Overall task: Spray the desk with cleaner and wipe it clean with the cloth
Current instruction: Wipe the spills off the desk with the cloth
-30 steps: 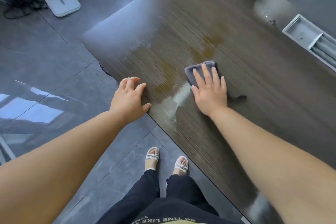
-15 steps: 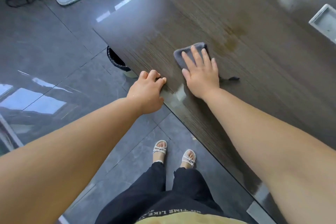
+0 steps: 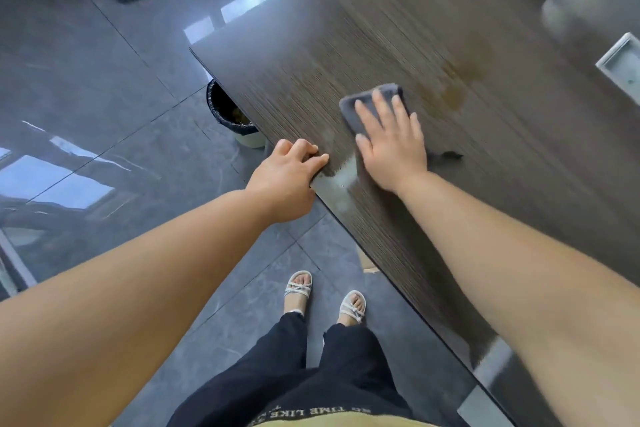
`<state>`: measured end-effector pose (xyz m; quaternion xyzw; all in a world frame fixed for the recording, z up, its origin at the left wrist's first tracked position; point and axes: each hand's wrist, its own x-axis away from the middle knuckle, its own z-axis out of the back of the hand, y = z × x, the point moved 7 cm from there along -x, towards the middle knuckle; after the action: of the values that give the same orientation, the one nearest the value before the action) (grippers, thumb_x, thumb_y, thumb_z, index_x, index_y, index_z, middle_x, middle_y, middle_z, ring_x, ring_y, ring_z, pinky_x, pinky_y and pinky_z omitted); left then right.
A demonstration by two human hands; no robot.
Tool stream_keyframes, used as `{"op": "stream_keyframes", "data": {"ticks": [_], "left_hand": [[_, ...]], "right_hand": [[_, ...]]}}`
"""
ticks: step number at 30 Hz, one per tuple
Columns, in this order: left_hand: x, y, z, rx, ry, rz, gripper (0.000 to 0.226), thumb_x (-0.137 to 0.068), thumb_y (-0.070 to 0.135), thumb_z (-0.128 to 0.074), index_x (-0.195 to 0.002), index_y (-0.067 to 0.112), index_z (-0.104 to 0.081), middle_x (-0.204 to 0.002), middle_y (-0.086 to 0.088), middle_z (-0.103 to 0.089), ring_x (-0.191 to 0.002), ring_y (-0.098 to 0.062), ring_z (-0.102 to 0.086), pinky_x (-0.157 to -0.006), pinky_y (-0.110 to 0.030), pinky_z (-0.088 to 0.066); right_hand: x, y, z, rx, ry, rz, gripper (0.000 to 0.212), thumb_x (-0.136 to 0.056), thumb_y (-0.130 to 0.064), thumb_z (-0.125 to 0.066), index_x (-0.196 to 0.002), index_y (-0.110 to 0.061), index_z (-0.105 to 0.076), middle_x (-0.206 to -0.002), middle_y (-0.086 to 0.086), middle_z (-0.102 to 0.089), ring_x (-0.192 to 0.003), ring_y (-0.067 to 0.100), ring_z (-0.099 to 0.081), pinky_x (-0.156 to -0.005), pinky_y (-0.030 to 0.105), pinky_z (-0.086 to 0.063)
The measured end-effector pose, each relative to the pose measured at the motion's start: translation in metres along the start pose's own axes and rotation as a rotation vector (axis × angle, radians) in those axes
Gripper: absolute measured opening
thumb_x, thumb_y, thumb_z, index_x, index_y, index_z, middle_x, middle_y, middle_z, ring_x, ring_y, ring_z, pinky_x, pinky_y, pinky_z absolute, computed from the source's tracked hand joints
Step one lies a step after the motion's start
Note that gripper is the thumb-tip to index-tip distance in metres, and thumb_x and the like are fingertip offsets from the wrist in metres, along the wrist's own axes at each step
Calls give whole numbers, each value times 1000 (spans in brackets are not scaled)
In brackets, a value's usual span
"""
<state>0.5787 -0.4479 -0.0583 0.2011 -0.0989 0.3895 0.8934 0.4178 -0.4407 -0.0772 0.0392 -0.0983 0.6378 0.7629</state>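
near the bench's [image 3: 450,28] front edge, the right hand [image 3: 393,146] presses flat, fingers [image 3: 382,111] straight, on a grey cloth [image 3: 367,104] beneath them; the left hand's [image 3: 285,177] curled fingers grip that edge.

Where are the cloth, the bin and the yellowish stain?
cloth [image 3: 349,116]: head view, grey left edge beside the fingers.
bin [image 3: 218,111]: head view, black liner under the desk [image 3: 346,28] corner.
stain [image 3: 453,92]: head view, brownish middle.

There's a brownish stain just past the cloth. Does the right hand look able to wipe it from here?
Probably yes: the right hand presses flat on the cloth, the stain lies beyond it, with only bare desk between.
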Motion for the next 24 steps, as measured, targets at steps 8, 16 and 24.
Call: {"op": "stream_keyframes", "data": {"ticks": [8, 16, 24], "left_hand": [[2, -1, 1, 74, 40, 17, 65, -90, 27, -51, -146, 19, -21, -146, -1, -27, -129, -26, -25, -105, -29, -25], [0, -12, 10, 383, 86, 67, 50, -84, 6, -48, -133, 13, -38, -131, -2, -43, -118, -21, -37, -97, -25, -29], [0, -39, 20, 671, 248, 199, 35, -86, -4, -41, -116, 7, -54, -117, -6, -53, -108, -14, -51, -96, -23, -40]], "right_hand": [[87, -32, -19, -40, 120, 54, 54, -95, -41, -33, -146, -24, -35, -156, 8, -25, -142, 36, -23, -111, 54, -20], [13, -12, -4, -45, 84, -145, 55, -100, -41, -27, -151, -27, -16, -160, 4, -4, -146, 31, -4, -116, 52, -7], [109, -17, -23, 42, 85, 525, 50, -94, -43, -36, -143, -31, -33, -153, 3, -30, -141, 29, -24, -113, 48, -17]]}}
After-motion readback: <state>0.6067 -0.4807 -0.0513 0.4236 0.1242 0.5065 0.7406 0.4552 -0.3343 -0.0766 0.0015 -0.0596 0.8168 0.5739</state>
